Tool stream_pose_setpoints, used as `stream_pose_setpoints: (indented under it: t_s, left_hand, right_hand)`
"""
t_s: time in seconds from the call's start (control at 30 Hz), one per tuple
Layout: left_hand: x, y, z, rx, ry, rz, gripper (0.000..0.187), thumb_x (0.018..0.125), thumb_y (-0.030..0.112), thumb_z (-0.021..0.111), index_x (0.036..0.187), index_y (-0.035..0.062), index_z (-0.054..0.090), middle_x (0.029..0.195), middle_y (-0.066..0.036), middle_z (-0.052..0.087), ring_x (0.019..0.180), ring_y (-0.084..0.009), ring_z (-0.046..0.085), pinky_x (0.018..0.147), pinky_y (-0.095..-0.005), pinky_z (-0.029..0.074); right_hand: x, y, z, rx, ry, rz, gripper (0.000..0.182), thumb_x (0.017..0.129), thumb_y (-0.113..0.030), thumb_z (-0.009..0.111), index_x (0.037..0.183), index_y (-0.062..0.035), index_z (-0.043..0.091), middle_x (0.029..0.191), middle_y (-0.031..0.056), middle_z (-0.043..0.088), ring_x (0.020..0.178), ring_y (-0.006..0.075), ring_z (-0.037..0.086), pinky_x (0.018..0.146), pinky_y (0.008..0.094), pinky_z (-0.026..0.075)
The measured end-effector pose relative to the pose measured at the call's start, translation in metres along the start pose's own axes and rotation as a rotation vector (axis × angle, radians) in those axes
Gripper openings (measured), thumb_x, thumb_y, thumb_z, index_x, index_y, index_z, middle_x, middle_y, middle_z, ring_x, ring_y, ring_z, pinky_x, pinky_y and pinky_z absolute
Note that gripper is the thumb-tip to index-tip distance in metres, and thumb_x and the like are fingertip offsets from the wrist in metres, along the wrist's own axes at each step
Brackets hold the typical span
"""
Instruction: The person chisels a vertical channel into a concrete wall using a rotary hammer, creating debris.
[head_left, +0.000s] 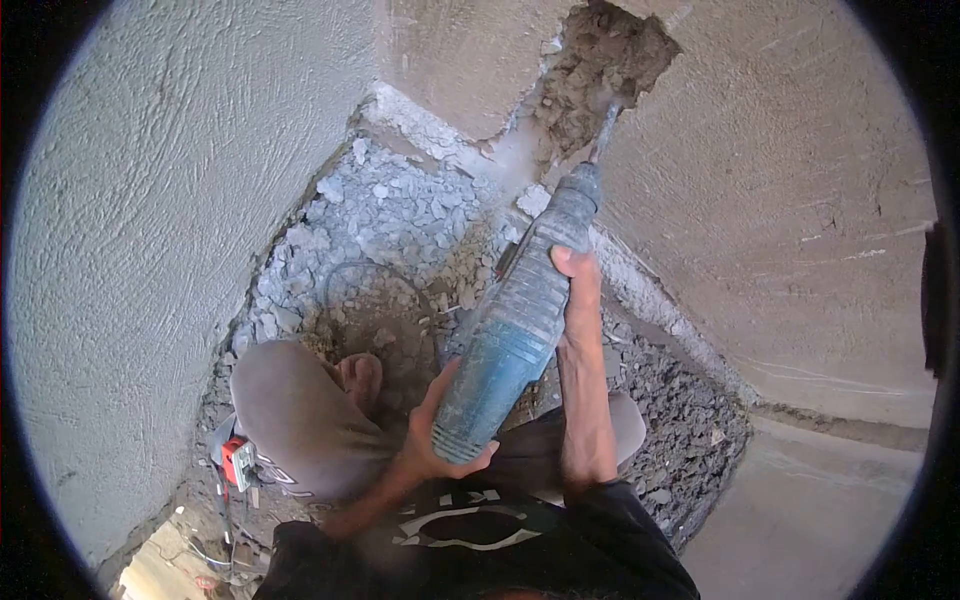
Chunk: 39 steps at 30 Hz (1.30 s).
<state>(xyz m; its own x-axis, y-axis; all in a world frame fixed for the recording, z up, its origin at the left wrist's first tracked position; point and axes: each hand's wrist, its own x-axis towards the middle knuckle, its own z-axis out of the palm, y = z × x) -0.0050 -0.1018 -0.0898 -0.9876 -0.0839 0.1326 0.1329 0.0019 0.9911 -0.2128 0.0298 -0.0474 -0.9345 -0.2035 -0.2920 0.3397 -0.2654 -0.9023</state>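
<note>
A dusty blue-green demolition hammer [507, 345] slants up and away from my lap. Its chisel bit [606, 132] points into a rough, broken-out hole [605, 65] in the plastered wall, with the tip at the hole's right edge. My left hand [440, 435] is wrapped round the rear end of the tool, its fingers partly hidden beneath. Farther forward, my right hand [580, 295] grips the side of the body, thumb on top. Pale dust hangs beside the bit.
Rubble [390, 210] and broken plaster cover the floor along the walls. Dark loose soil [680, 430] lies at the right. A thin cable [365, 266] loops over the debris. My bent knee [295, 410] is at the left, near a red-and-white box [238, 463] with wires.
</note>
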Motion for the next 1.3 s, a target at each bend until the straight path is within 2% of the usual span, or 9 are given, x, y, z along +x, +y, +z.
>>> stream_pose_setpoints:
  t_s: [0.2, 0.3, 0.5, 0.57, 0.77, 0.9, 1.1, 1.2, 1.3]
  left_hand:
    - [-0.015, 0.010, 0.036, -0.121, 0.022, -0.044, 0.110, 0.067, 0.019, 0.086, 0.151, -0.0065, 0.020, 0.141, -0.024, 0.046, 0.128, -0.0306, 0.052, 0.109, -0.0426, 0.039]
    - [-0.004, 0.013, 0.046, -0.018, 0.021, 0.050, 0.110, 0.068, 0.018, 0.086, 0.151, -0.0055, 0.018, 0.142, -0.023, 0.044, 0.129, -0.0302, 0.051, 0.108, -0.0429, 0.039]
    - [0.016, 0.011, 0.045, -0.037, 0.103, -0.028, 0.111, 0.068, 0.021, 0.088, 0.152, -0.0070, 0.021, 0.137, -0.023, 0.053, 0.127, -0.0291, 0.054, 0.108, -0.0393, 0.041]
    - [0.001, 0.003, 0.036, -0.034, 0.094, -0.043, 0.108, 0.068, 0.020, 0.088, 0.151, -0.0072, 0.023, 0.138, -0.022, 0.053, 0.128, -0.0274, 0.054, 0.108, -0.0391, 0.041]
    - [-0.031, 0.000, 0.001, -0.087, 0.034, -0.120, 0.106, 0.067, 0.022, 0.089, 0.149, -0.0068, 0.028, 0.137, -0.018, 0.055, 0.127, -0.0234, 0.053, 0.107, -0.0369, 0.040]
    - [-0.037, -0.004, -0.016, -0.013, -0.006, -0.074, 0.108, 0.066, 0.024, 0.091, 0.149, -0.0062, 0.028, 0.135, -0.017, 0.056, 0.125, -0.0234, 0.054, 0.106, -0.0367, 0.041]
    - [-0.027, 0.014, -0.038, -0.052, 0.035, 0.066, 0.087, 0.064, 0.025, 0.092, 0.136, -0.0039, 0.052, 0.132, -0.015, 0.058, 0.119, -0.0231, 0.057, 0.103, -0.0364, 0.042]
    - [-0.024, 0.015, -0.045, -0.015, -0.007, -0.042, 0.074, 0.063, 0.024, 0.093, 0.125, -0.0007, 0.063, 0.119, -0.010, 0.067, 0.104, -0.0173, 0.062, 0.092, -0.0319, 0.049]
    - [-0.024, 0.008, -0.036, -0.286, -0.056, -0.234, 0.066, 0.064, 0.021, 0.091, 0.122, 0.0011, 0.065, 0.103, -0.005, 0.072, 0.087, -0.0105, 0.064, 0.077, -0.0263, 0.051]
  right_hand:
    - [-0.005, -0.009, -0.014, 0.000, -0.010, 0.030, 0.062, 0.076, -0.047, 0.065, 0.110, 0.0049, 0.061, 0.091, 0.0187, 0.067, 0.073, 0.0285, 0.067, 0.069, 0.0405, 0.057]
    - [-0.003, -0.022, -0.013, -0.021, -0.105, 0.039, 0.064, 0.076, -0.048, 0.064, 0.111, 0.0048, 0.061, 0.093, 0.0191, 0.067, 0.073, 0.0291, 0.067, 0.069, 0.0404, 0.057]
    - [0.036, -0.023, -0.015, -0.046, -0.122, 0.060, 0.068, 0.076, -0.049, 0.064, 0.116, 0.0054, 0.058, 0.091, 0.0194, 0.066, 0.074, 0.0282, 0.067, 0.069, 0.0400, 0.056]
    - [0.026, -0.005, -0.022, 0.006, -0.132, 0.083, 0.067, 0.078, -0.036, 0.072, 0.127, 0.0046, 0.049, 0.106, 0.0151, 0.061, 0.088, 0.0217, 0.063, 0.074, 0.0349, 0.054]
    - [-0.019, 0.001, 0.001, -0.045, -0.123, -0.028, 0.093, 0.075, -0.034, 0.078, 0.144, 0.0053, 0.030, 0.124, 0.0200, 0.054, 0.113, 0.0272, 0.057, 0.093, 0.0391, 0.050]
    - [-0.029, -0.018, 0.028, -0.057, -0.115, -0.071, 0.091, 0.074, -0.029, 0.080, 0.143, 0.0045, 0.031, 0.123, 0.0196, 0.055, 0.110, 0.0265, 0.058, 0.094, 0.0389, 0.050]
    - [-0.035, -0.032, 0.055, -0.044, -0.065, -0.073, 0.082, 0.077, -0.023, 0.082, 0.137, 0.0055, 0.034, 0.119, 0.0179, 0.058, 0.105, 0.0243, 0.061, 0.091, 0.0372, 0.051]
    - [-0.034, -0.037, 0.059, 0.000, -0.018, -0.078, 0.081, 0.077, -0.025, 0.083, 0.135, 0.0061, 0.036, 0.117, 0.0185, 0.058, 0.103, 0.0236, 0.061, 0.088, 0.0366, 0.053]
    - [-0.033, -0.044, 0.057, -0.045, 0.048, -0.074, 0.081, 0.077, -0.026, 0.083, 0.134, 0.0081, 0.036, 0.116, 0.0193, 0.058, 0.099, 0.0236, 0.063, 0.084, 0.0363, 0.055]
